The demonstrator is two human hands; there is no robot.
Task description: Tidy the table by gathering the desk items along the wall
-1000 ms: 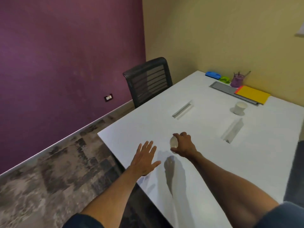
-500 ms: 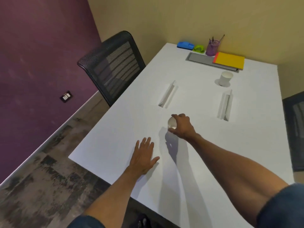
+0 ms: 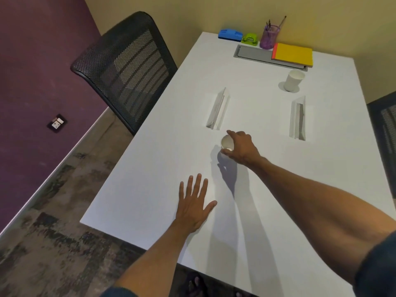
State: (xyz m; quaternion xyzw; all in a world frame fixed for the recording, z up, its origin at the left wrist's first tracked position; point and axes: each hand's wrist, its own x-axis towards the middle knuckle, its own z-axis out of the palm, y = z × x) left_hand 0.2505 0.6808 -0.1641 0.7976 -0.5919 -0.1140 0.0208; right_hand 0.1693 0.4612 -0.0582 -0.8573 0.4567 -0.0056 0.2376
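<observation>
My right hand (image 3: 241, 147) grips a white paper cup (image 3: 226, 142) in the middle of the white table (image 3: 167, 168), its fingers curled round the rim and side. My left hand (image 3: 194, 205) lies flat on the table near the front edge, fingers spread, holding nothing. A second white paper cup (image 3: 294, 80) stands farther back on the right. Along the far wall sit a blue stapler (image 3: 230, 34), a green hole punch (image 3: 249, 38), a purple pen holder (image 3: 269, 37) with pens, and a yellow notebook (image 3: 293, 54).
Two raised cable flaps (image 3: 217, 109) (image 3: 297, 116) stand open in the tabletop. A grey cable tray lid (image 3: 255, 53) lies by the wall. A black mesh chair (image 3: 126, 65) stands at the table's left side; another chair (image 3: 385, 125) edges in at right.
My right hand has carried the cup farther across the table toward the flaps. My left hand has settled flat on the tabletop. The view has shifted closer over the table.
</observation>
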